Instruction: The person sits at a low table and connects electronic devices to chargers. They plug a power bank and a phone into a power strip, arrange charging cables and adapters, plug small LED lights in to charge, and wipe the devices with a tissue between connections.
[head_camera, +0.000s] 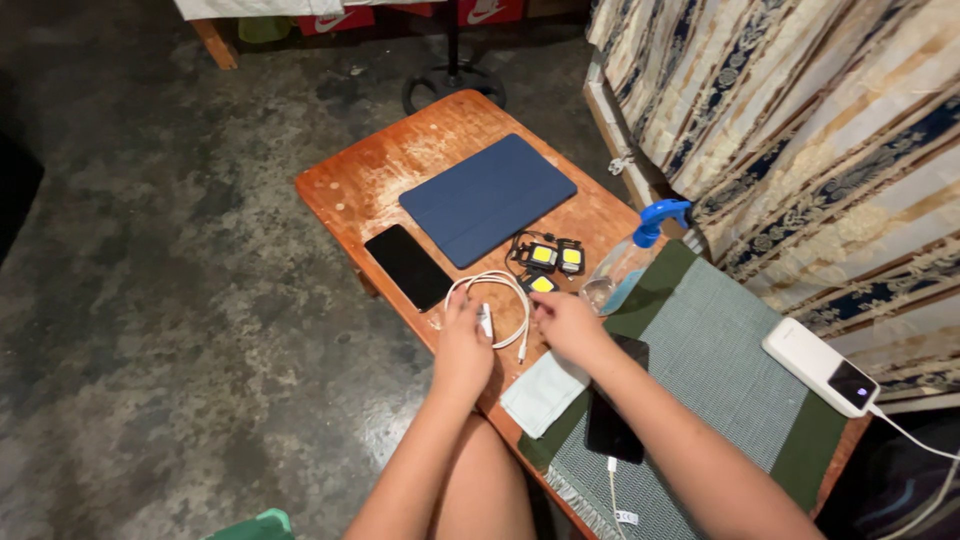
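Sitting at a low wooden table (345, 185), the person works both hands at its near edge. Left hand (462, 345): fingers curled together over one end of a coiled white cable (497, 300), apparently pinching its plug. Right hand (565, 322): fingertips on the coil's right side, grip unclear. The loop lies just beyond both hands, between them, roughly equally near each. Left of it a black phone (407, 265); farther off, a blue tablet case (487, 198); right, small yellow-faced lights (553, 258).
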